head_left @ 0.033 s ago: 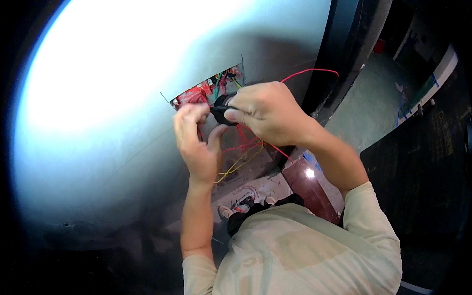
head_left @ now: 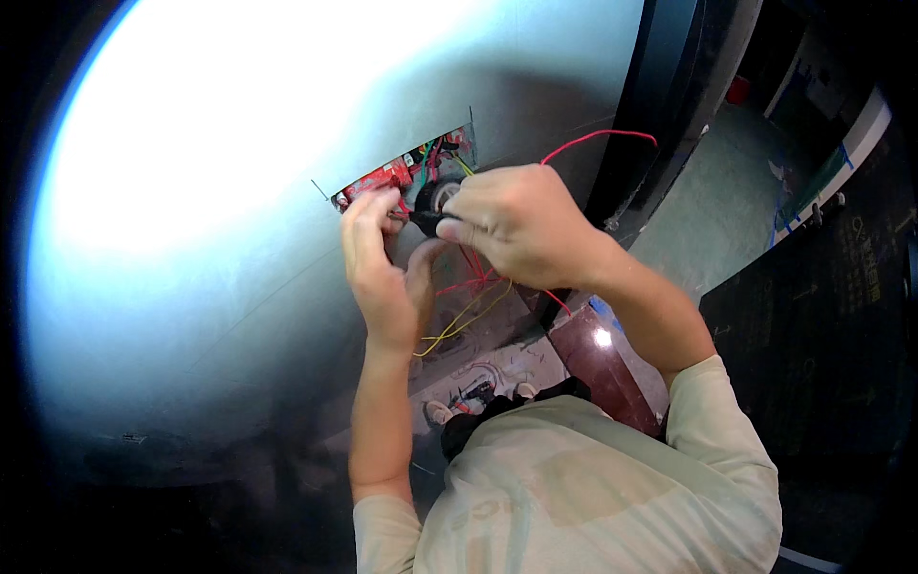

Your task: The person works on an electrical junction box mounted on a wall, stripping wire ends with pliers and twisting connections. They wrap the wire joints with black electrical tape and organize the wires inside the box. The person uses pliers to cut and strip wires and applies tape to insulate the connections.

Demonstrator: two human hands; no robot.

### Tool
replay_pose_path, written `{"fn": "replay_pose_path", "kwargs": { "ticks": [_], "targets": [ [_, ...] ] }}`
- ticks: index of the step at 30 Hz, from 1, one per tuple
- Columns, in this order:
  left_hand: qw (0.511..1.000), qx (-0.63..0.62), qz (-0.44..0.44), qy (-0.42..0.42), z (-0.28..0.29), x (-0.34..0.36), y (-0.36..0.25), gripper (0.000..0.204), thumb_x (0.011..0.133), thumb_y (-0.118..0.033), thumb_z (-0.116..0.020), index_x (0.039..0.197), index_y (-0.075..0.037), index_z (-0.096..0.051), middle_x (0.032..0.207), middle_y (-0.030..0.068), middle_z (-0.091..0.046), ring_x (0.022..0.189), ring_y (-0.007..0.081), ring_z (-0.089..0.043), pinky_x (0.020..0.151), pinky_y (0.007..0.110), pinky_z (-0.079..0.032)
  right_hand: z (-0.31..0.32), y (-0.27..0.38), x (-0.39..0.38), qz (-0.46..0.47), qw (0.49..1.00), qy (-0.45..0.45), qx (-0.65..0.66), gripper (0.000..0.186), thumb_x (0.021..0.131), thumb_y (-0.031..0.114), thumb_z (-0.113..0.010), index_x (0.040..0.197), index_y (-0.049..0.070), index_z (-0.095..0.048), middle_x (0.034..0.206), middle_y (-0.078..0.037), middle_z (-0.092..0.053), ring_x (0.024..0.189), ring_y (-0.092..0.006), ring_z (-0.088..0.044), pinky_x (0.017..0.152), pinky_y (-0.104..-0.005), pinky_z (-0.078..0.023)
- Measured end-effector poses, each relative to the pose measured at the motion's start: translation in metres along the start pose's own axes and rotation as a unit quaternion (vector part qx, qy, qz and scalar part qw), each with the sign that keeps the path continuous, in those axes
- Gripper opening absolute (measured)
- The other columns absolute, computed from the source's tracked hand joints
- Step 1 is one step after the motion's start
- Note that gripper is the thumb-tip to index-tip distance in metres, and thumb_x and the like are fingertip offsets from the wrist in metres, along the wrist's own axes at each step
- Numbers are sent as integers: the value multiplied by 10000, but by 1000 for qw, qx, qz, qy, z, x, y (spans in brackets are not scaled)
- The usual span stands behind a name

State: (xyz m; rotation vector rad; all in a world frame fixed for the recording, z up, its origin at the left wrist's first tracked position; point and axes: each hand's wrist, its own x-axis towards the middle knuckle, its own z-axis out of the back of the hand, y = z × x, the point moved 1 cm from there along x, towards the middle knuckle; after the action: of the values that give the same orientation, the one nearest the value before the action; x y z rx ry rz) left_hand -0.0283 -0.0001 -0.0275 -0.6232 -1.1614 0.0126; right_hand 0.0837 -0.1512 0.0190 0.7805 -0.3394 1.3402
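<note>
A recessed red wall box (head_left: 375,179) holds green, red and yellow wires. Just below its opening, my right hand (head_left: 521,225) grips a black tape roll (head_left: 430,196) with a pale core, its thumb on the black tape. My left hand (head_left: 381,273) is beside it, fingers bent around a red wire at the box's lower edge; its fingertips are partly blurred and hidden. A long red wire (head_left: 598,132) arches rightward behind my right hand. More red wires (head_left: 478,282) and yellow wires (head_left: 449,330) dangle below both hands.
At right are a dark door frame (head_left: 650,96), a corridor floor (head_left: 727,210) with blue tape along its edge, and a large black board (head_left: 803,364). Below lie a reddish-brown board (head_left: 598,368) and tools (head_left: 478,392) near my shoes.
The tape roll has turned slightly, showing more of its pale core. My left fingers have shifted a little upward and my right hand has risen slightly.
</note>
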Motion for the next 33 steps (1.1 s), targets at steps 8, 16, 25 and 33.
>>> {"fn": "replay_pose_path", "kwargs": {
  "ticks": [8,16,25,33],
  "targets": [
    [967,-168,180,70,-14,19,25,660,742,209,-595,1370,16,-663,926,6,-660,680,76,-491,625,236,-400,-12,-7,-21,-3,1000,-17,2,198,923,215,-756,826,61,-678,796,-125,-667,747,-382,-681,651,-494,-515],
    [873,-345,287,191,12,33,21,294,849,119,-661,1125,30,-710,785,-76,-568,668,14,-449,608,194,-340,-10,-15,-23,-11,1000,9,20,140,933,183,-763,958,49,-732,815,-129,-633,760,-371,-648,658,-463,-487],
    [963,-253,94,0,1,-39,16,237,840,51,-817,1030,-28,-700,1340,113,-593,1202,221,-622,1017,350,-498,5,-38,-12,-104,984,43,136,230,965,227,-745,1000,0,-735,875,-172,-672,791,-363,-657,706,-437,-503],
    [989,29,-147,1,-17,-1,34,245,833,-16,-772,1041,54,-665,1226,250,-685,1046,407,-689,914,446,-564,3,18,-14,38,963,-233,-132,304,786,215,-869,994,68,-704,932,-100,-646,934,-333,-639,790,-440,-494]
  ]
}}
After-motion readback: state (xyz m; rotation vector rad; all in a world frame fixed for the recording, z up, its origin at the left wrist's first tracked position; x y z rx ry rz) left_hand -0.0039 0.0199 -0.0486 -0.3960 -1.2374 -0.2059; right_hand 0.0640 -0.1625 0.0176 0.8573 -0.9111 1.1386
